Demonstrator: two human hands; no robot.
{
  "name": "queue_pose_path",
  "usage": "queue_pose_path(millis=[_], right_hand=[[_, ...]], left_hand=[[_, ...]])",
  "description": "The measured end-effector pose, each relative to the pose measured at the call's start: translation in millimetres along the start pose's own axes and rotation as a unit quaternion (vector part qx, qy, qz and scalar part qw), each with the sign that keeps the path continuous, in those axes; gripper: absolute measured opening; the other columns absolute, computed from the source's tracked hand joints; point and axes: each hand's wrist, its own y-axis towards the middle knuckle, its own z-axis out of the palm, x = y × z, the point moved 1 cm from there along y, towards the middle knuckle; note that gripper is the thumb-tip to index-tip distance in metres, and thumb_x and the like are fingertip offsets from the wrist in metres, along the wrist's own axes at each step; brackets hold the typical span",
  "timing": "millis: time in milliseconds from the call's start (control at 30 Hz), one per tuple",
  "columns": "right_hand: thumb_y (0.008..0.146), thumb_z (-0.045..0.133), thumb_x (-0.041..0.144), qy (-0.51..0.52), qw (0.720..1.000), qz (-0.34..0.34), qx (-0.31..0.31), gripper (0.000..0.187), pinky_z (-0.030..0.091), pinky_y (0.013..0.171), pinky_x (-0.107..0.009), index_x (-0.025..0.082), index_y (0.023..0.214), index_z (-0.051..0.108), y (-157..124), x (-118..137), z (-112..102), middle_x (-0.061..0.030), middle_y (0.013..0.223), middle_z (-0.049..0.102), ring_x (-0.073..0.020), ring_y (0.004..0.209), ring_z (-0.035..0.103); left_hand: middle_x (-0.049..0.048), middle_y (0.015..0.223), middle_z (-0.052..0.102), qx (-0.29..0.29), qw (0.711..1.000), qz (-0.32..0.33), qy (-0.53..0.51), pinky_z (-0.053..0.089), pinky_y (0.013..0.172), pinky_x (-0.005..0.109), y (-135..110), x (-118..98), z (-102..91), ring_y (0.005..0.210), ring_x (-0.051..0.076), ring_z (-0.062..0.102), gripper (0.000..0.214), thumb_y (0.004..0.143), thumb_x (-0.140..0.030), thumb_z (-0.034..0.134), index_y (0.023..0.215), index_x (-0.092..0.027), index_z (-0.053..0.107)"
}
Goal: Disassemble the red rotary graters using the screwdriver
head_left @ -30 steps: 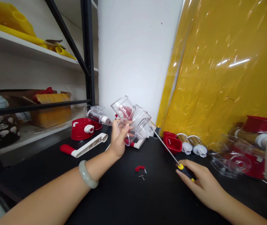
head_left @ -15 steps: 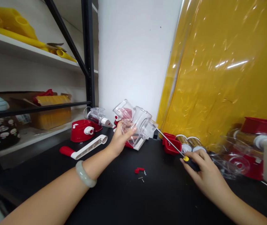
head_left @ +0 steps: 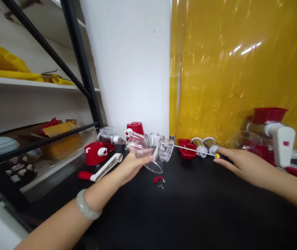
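My left hand point(head_left: 131, 166) is closed round a clear plastic grater housing point(head_left: 150, 149), held tilted just above the black table point(head_left: 190, 208). My right hand point(head_left: 242, 165) grips the black and yellow handle of a long screwdriver point(head_left: 197, 150). Its thin shaft reaches left to the open end of the clear housing. A small red clip and a few loose screws point(head_left: 159, 181) lie on the table below the housing.
Behind stand a red base with a drum point(head_left: 98, 149), a white and red crank handle point(head_left: 104, 168), a red cup point(head_left: 135, 127), a red tray point(head_left: 187, 150) and two metal drums point(head_left: 205, 145). An assembled grater point(head_left: 270, 135) stands at right. Shelves point(head_left: 33, 139) line the left; yellow sheeting point(head_left: 242, 69) hangs behind.
My head has tilted up and turned. The clear housing has dropped lower and swung more level. My right hand with the screwdriver has lifted and moved right, flattening the shaft.
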Motion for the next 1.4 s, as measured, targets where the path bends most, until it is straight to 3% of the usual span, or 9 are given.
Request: queue_pose_path(millis=[133, 267, 433, 733, 900, 1000, 1100, 1267, 1400], right_hand=[[0.097, 0.043, 0.054, -0.010, 1.000, 0.017, 0.020, 0.035, 0.049, 0.061, -0.037, 0.024, 0.095, 0.061, -17, 0, 11, -0.0074, 0.085, 0.071, -0.0276, 0.073, 0.069], [0.097, 0.043, 0.055, -0.018, 0.999, 0.028, 0.016, 0.036, 0.050, 0.065, -0.037, 0.024, 0.098, 0.061, -28, -8, 16, -0.0081, 0.096, 0.071, -0.0271, 0.083, 0.069], [0.093, 0.051, 0.059, -0.008, 0.999, 0.046, -0.013, 0.037, 0.050, 0.066, -0.035, 0.024, 0.095, 0.064, -34, -18, 22, -0.0061, 0.095, 0.071, -0.0253, 0.084, 0.068], [0.083, 0.053, 0.073, -0.037, 0.992, 0.077, -0.097, 0.051, 0.044, 0.064, -0.033, 0.023, 0.080, 0.064, -34, -16, 25, -0.0064, 0.084, 0.070, -0.0235, 0.077, 0.066], [0.083, 0.052, 0.074, -0.125, 0.982, 0.134, -0.045, 0.050, 0.031, 0.051, -0.031, 0.025, 0.090, 0.061, -34, -8, 28, -0.0081, 0.082, 0.071, -0.0274, 0.071, 0.066], [0.080, 0.055, 0.075, -0.062, 0.983, 0.173, -0.013, 0.052, 0.034, 0.049, -0.032, 0.025, 0.091, 0.056, -32, -10, 31, -0.0065, 0.072, 0.068, -0.0243, 0.059, 0.062], [0.087, 0.049, 0.071, 0.099, 0.984, 0.141, -0.044, 0.049, 0.049, 0.065, -0.036, 0.024, 0.098, 0.058, -32, -18, 32, -0.0096, 0.091, 0.070, -0.0238, 0.078, 0.067], [0.074, 0.063, 0.072, 0.277, 0.940, 0.168, -0.109, 0.057, 0.051, 0.073, -0.036, 0.021, 0.099, 0.067, -33, -36, 34, -0.0104, 0.095, 0.068, -0.0206, 0.084, 0.066], [0.072, 0.075, 0.059, 0.404, 0.844, 0.295, -0.194, 0.049, 0.051, 0.076, -0.036, 0.020, 0.099, 0.064, -30, -36, 33, -0.0096, 0.102, 0.069, -0.0188, 0.088, 0.067]], left_hand=[[0.0132, 0.118, 0.069, -0.008, 0.996, -0.041, -0.077, 0.052, 0.095, 0.041, -8, 6, -5.0, 0.113, 0.027, 0.065, 0.053, 0.077, -0.067, 0.065, 0.104, -0.021, 0.066], [0.0077, 0.113, 0.070, -0.028, 0.998, -0.013, -0.046, 0.051, 0.097, 0.042, 1, 10, -11.6, 0.111, 0.024, 0.066, 0.041, 0.074, -0.040, 0.078, 0.108, -0.022, 0.061], [0.0060, 0.108, 0.073, 0.012, 0.998, -0.019, 0.053, 0.052, 0.094, 0.042, 18, 7, -17.0, 0.102, 0.023, 0.071, 0.068, 0.066, -0.020, 0.085, 0.123, -0.027, 0.048], [0.0084, 0.109, 0.069, 0.008, 0.971, 0.037, 0.238, 0.053, 0.094, 0.042, 33, 13, -25.1, 0.098, 0.022, 0.069, 0.049, 0.064, -0.028, 0.086, 0.104, -0.018, 0.059], [0.0117, 0.113, 0.068, -0.010, 0.968, 0.034, 0.247, 0.052, 0.093, 0.043, 31, 20, -30.2, 0.100, 0.025, 0.069, 0.052, 0.064, -0.033, 0.086, 0.106, -0.016, 0.058], [0.0107, 0.111, 0.070, -0.008, 0.970, 0.039, 0.240, 0.053, 0.093, 0.041, 28, 21, -29.3, 0.100, 0.024, 0.069, 0.052, 0.066, -0.033, 0.085, 0.108, -0.018, 0.058], [0.0093, 0.110, 0.070, -0.015, 0.970, 0.055, 0.235, 0.054, 0.091, 0.039, 25, 21, -26.8, 0.099, 0.024, 0.069, 0.052, 0.067, -0.033, 0.085, 0.109, -0.019, 0.059], [0.0087, 0.108, 0.071, -0.030, 0.967, 0.056, 0.247, 0.056, 0.088, 0.038, 25, 23, -26.4, 0.098, 0.025, 0.070, 0.051, 0.066, -0.036, 0.085, 0.108, -0.020, 0.061], [0.0087, 0.109, 0.071, -0.017, 0.968, 0.056, 0.244, 0.056, 0.090, 0.040, 26, 26, -26.6, 0.100, 0.026, 0.070, 0.050, 0.068, -0.036, 0.084, 0.109, -0.021, 0.060]])
